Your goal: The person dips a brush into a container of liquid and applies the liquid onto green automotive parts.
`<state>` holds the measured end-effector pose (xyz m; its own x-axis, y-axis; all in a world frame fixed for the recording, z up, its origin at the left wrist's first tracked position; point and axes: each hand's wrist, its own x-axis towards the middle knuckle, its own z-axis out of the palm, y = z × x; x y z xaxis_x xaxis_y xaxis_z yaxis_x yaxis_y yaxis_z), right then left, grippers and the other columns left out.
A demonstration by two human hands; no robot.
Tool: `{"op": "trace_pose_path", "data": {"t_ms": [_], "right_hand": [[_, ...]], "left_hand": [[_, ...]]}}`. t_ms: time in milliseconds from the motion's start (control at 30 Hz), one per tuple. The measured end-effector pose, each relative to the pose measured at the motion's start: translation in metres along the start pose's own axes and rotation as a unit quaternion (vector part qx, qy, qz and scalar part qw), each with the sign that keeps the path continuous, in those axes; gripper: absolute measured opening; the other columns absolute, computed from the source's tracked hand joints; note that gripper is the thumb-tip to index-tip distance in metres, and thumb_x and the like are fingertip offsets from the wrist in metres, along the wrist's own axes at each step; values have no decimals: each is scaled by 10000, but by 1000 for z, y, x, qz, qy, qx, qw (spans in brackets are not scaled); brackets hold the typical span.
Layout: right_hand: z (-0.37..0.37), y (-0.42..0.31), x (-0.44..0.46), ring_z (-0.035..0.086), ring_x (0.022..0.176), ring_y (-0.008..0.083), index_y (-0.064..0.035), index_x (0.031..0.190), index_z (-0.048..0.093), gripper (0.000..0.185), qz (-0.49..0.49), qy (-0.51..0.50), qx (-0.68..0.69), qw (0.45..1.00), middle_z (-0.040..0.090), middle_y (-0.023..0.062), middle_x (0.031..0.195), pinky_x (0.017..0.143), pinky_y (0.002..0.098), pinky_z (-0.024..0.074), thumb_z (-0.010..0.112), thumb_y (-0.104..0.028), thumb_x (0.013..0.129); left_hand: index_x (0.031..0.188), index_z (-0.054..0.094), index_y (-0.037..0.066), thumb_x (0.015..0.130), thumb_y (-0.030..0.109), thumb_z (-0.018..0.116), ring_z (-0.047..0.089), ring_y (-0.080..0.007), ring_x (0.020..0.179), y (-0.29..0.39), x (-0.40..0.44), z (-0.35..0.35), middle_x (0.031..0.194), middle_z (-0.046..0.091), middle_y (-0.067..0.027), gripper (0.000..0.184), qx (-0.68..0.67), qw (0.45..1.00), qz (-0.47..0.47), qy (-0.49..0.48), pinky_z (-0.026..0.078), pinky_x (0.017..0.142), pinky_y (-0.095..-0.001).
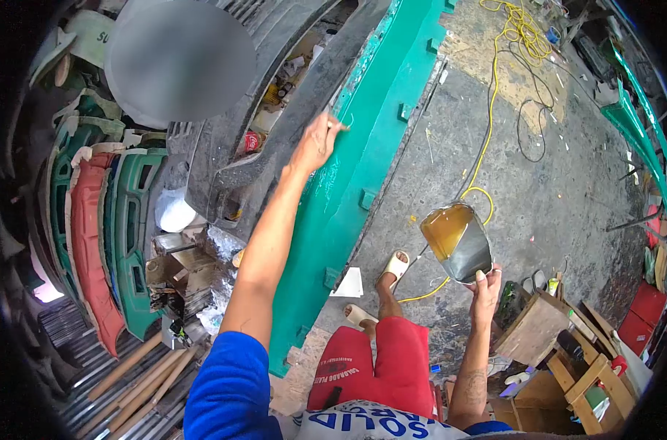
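Note:
My left hand [316,147] is over the long green panel [363,161], near its left edge. Its fingers are pinched together, and whatever they may hold is too small to make out. Below that hand the green surface looks wet and glossy. My right hand [486,290] grips the lower rim of a cut-open metal can [469,253], held tilted above the floor to the right of the panel. Amber liquid [451,227] lies inside the can, pooled toward its far side. Small green blocks stick out along the panel's right edge.
Left of the panel lies a large dark grey moulded part [223,139]. Red [95,249] and green [137,242] shells stand at far left, above wooden poles [143,389]. A yellow cable [487,147] runs across the concrete floor. Wooden crates [535,330] sit lower right.

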<state>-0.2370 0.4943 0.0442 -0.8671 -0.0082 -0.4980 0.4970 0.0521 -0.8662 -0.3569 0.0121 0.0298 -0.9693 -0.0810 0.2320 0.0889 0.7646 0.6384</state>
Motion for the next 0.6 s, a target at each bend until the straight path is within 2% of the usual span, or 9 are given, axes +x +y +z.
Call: {"op": "trace_pose_path", "data": {"t_ms": [33, 133, 200, 233, 367, 467, 533, 600], "right_hand": [[1, 2, -1, 532, 966, 145, -68, 1313, 387, 542, -2, 2, 3, 1000, 484, 47, 1097, 734, 333, 551, 634, -311, 896], [7, 5, -10, 531, 963, 143, -61, 1306, 387, 530, -10, 9, 0, 1000, 493, 45, 1085, 729, 329, 559, 631, -297, 898], [15, 2, -19, 504, 884, 114, -67, 1232, 392, 510, -9, 8, 52, 999, 464, 5, 1010, 704, 267, 487, 681, -246, 852], [17, 4, -23, 490, 862, 104, -73, 1209, 394, 464, -10, 7, 57, 998, 427, 1, 987, 693, 269, 493, 671, -199, 859], [20, 5, -50, 505, 860, 104, -66, 1200, 394, 442, -4, 33, 35, 999, 432, 12, 1001, 671, 276, 513, 662, -179, 868], [24, -1, -65, 522, 850, 110, -57, 1178, 401, 424, -13, 19, 69, 997, 442, 18, 986, 646, 291, 548, 665, -187, 872], [24, 2, -70, 581, 993, 146, -73, 1204, 441, 386, -9, 15, 49, 999, 557, 56, 1135, 680, 328, 584, 614, -253, 910], [24, -3, -69, 585, 990, 144, -75, 1195, 453, 376, -4, 20, 44, 999, 569, 54, 1132, 675, 320, 582, 615, -261, 911]], "left_hand": [[1024, 468, -6, 974, 108, 516, 625, -408, 925, -5, -19, 2, 947, 622, -215, 133, 1, 1000, -10, -25, 497, 754, -444], [1019, 475, -5, 979, 165, 519, 618, -430, 896, -5, -79, -1, 956, 636, -232, 179, 34, 997, -59, -22, 489, 750, -480], [1024, 472, 0, 979, 162, 517, 617, -443, 887, 10, -118, -12, 963, 634, -239, 174, 35, 995, -89, -31, 488, 745, -491], [1023, 470, 1, 978, 160, 518, 617, -452, 877, 12, -137, -18, 959, 631, -247, 173, 30, 993, -105, -34, 488, 737, -499], [1017, 460, -6, 972, 155, 523, 620, -461, 862, 16, -209, -39, 943, 629, -263, 179, 50, 988, -138, -48, 494, 726, -505], [1005, 459, -12, 965, 158, 530, 627, -453, 843, 31, -247, -62, 932, 626, -267, 189, 52, 987, -141, -50, 497, 719, -504], [988, 464, -13, 962, 156, 530, 629, -446, 829, 35, -265, -76, 908, 627, -261, 183, 51, 985, -150, -67, 496, 710, -502], [971, 469, -13, 958, 153, 529, 632, -440, 816, 28, -262, -84, 884, 628, -255, 178, 50, 982, -158, -90, 495, 702, -501]]}}
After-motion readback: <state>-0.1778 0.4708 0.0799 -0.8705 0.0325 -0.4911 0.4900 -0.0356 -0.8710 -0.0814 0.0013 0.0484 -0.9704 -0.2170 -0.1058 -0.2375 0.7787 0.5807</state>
